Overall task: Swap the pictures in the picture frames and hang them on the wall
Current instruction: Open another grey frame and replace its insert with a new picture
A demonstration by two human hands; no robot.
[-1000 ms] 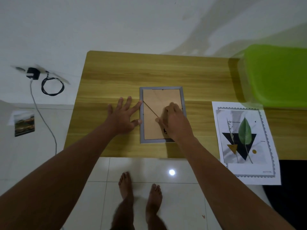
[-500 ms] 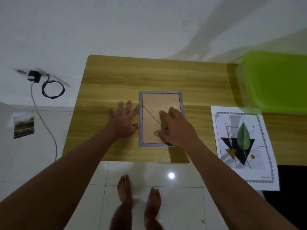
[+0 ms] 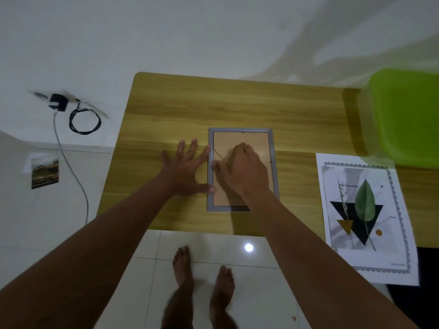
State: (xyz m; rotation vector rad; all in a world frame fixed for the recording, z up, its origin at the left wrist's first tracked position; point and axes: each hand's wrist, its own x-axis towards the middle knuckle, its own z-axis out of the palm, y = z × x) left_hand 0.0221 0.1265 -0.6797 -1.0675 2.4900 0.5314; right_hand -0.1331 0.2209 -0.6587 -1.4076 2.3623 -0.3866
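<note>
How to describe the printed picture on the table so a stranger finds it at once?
Start at the wooden table. Right of the grey frame lies a white sheet. Only it shows a green leaf over dark triangles.

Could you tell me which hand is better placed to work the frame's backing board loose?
Probably the right hand: it sits on the backing board, while the left hand lies spread beside the frame.
</note>
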